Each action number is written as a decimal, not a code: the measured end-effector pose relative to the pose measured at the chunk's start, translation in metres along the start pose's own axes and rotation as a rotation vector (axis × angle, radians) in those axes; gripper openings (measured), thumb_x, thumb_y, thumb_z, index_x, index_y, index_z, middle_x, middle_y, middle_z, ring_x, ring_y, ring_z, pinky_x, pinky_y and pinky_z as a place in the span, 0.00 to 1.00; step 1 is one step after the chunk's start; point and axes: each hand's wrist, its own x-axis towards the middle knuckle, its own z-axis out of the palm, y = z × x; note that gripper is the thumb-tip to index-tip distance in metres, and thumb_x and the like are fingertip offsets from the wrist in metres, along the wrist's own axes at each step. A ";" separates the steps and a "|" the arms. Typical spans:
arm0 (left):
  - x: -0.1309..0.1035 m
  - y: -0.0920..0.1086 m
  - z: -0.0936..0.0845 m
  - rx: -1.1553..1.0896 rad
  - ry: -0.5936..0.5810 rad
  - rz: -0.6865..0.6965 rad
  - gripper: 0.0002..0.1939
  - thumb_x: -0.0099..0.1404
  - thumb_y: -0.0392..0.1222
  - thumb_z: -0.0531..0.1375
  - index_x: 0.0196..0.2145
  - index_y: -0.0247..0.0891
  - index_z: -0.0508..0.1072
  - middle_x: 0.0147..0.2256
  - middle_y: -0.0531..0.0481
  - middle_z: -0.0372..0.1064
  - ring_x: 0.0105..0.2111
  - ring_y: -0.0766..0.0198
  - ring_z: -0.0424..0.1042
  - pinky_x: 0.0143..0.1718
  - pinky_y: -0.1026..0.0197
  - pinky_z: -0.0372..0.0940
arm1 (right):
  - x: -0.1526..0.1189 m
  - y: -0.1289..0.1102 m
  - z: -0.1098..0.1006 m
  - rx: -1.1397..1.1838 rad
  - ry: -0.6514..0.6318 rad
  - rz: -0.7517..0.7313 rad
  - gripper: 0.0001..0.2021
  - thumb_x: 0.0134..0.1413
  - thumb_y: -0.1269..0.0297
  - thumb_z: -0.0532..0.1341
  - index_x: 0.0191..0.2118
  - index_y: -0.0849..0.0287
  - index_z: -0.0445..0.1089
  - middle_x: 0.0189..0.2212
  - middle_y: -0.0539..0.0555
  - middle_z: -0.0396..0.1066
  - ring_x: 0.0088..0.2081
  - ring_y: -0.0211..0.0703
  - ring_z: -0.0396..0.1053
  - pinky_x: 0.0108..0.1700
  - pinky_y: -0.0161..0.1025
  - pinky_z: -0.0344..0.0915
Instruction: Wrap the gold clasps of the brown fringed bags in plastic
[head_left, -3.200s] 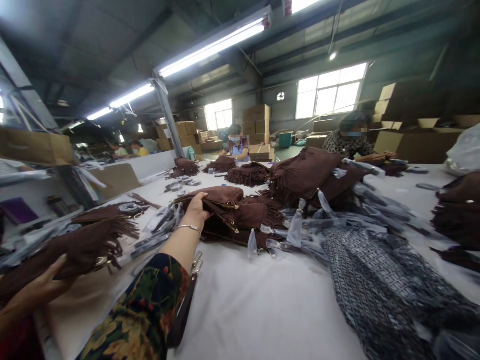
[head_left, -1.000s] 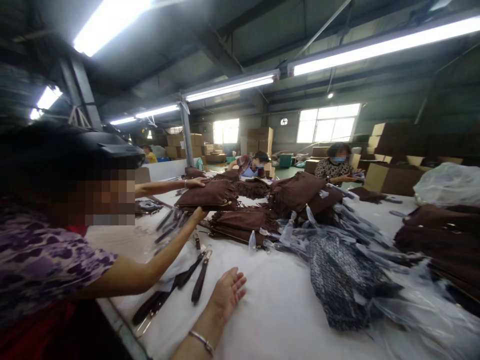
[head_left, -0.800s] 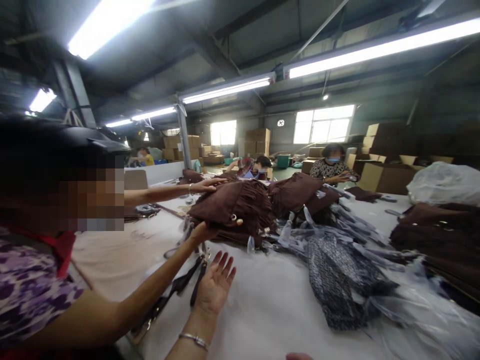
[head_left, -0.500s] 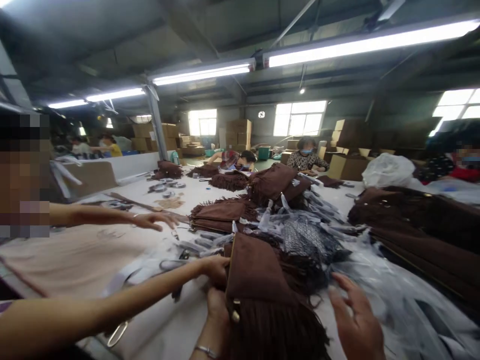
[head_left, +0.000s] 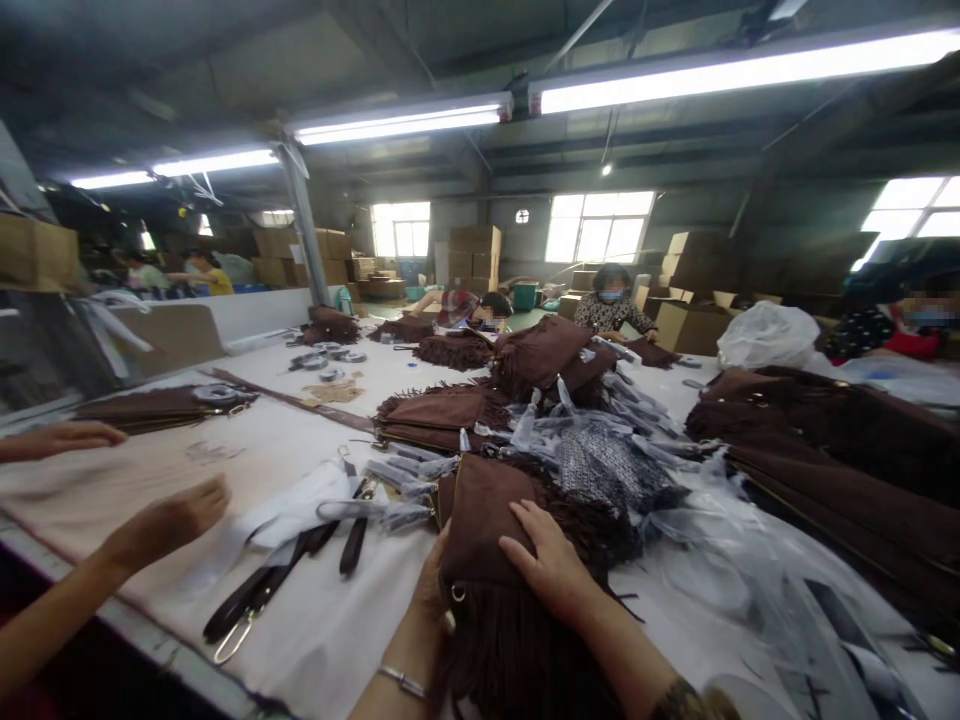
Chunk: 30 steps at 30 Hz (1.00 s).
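A dark brown fringed bag (head_left: 484, 505) with a gold zip edge and a small gold ring stands tilted in front of me. My left hand (head_left: 429, 592), with a bracelet at the wrist, is closed round its left edge, and part of its fingers is hidden behind the bag. Spread across the front of the bag lies my right hand (head_left: 551, 560), fingers apart and pressing on the brown face. The long fringe (head_left: 517, 650) hangs below both hands. Left of the bag lie dark straps (head_left: 262, 590) with a gold clasp (head_left: 234, 638).
A co-worker's hands (head_left: 176, 515) are over the table's left side, near a flat brown bag (head_left: 142, 408). Behind my bag are more fringed bags (head_left: 442, 418), plastic-wrapped straps and a black-and-white woven piece (head_left: 611, 465). Clear plastic (head_left: 757, 560) and brown bags (head_left: 825, 470) lie at right.
My right hand has moved left from the plastic onto the bag's front. The co-worker's arm has let go of the bag and drawn back to the left.
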 end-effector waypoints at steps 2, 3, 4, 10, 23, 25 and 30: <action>-0.002 0.001 0.002 0.034 -0.034 -0.064 0.24 0.65 0.52 0.61 0.53 0.34 0.75 0.44 0.39 0.78 0.48 0.44 0.75 0.51 0.45 0.69 | -0.004 0.010 0.004 0.039 -0.021 -0.023 0.30 0.57 0.45 0.60 0.62 0.53 0.67 0.66 0.59 0.58 0.67 0.57 0.53 0.68 0.58 0.49; -0.004 0.002 0.003 0.053 -0.049 -0.092 0.24 0.64 0.52 0.62 0.53 0.35 0.75 0.43 0.40 0.78 0.48 0.44 0.76 0.51 0.44 0.70 | -0.007 0.014 0.003 0.053 -0.034 -0.039 0.29 0.57 0.45 0.60 0.61 0.52 0.67 0.66 0.58 0.58 0.68 0.55 0.52 0.68 0.56 0.48; -0.006 0.003 0.004 0.065 -0.060 -0.109 0.25 0.63 0.53 0.63 0.53 0.36 0.75 0.42 0.40 0.79 0.47 0.43 0.76 0.51 0.44 0.70 | -0.010 0.017 0.001 0.068 -0.051 -0.053 0.28 0.58 0.46 0.59 0.61 0.51 0.68 0.67 0.57 0.57 0.68 0.54 0.52 0.69 0.56 0.47; -0.018 -0.001 0.007 -0.021 -0.173 -0.068 0.30 0.64 0.60 0.59 0.53 0.33 0.74 0.44 0.37 0.78 0.49 0.43 0.75 0.54 0.42 0.68 | -0.028 0.034 -0.004 0.206 -0.045 -0.111 0.23 0.62 0.49 0.57 0.59 0.48 0.69 0.68 0.55 0.54 0.69 0.53 0.50 0.70 0.56 0.44; -0.022 -0.034 0.041 -0.115 -0.249 -0.054 0.23 0.64 0.51 0.60 0.45 0.26 0.78 0.43 0.33 0.77 0.51 0.44 0.74 0.55 0.51 0.68 | -0.044 0.047 -0.029 0.646 0.087 0.176 0.24 0.58 0.41 0.56 0.45 0.56 0.75 0.58 0.59 0.70 0.60 0.55 0.65 0.63 0.50 0.59; -0.020 -0.041 0.044 -0.061 -0.292 -0.095 0.19 0.63 0.48 0.61 0.42 0.28 0.79 0.42 0.33 0.78 0.50 0.44 0.74 0.54 0.52 0.69 | -0.035 0.038 -0.038 0.575 0.022 0.181 0.26 0.58 0.38 0.54 0.38 0.58 0.75 0.53 0.59 0.73 0.55 0.56 0.68 0.58 0.49 0.63; -0.014 -0.053 0.036 0.029 -0.189 -0.121 0.16 0.61 0.46 0.63 0.38 0.29 0.79 0.36 0.35 0.78 0.36 0.48 0.78 0.44 0.51 0.73 | -0.018 0.011 -0.056 0.070 -0.054 0.204 0.28 0.56 0.36 0.51 0.28 0.57 0.70 0.32 0.57 0.77 0.40 0.55 0.73 0.45 0.48 0.67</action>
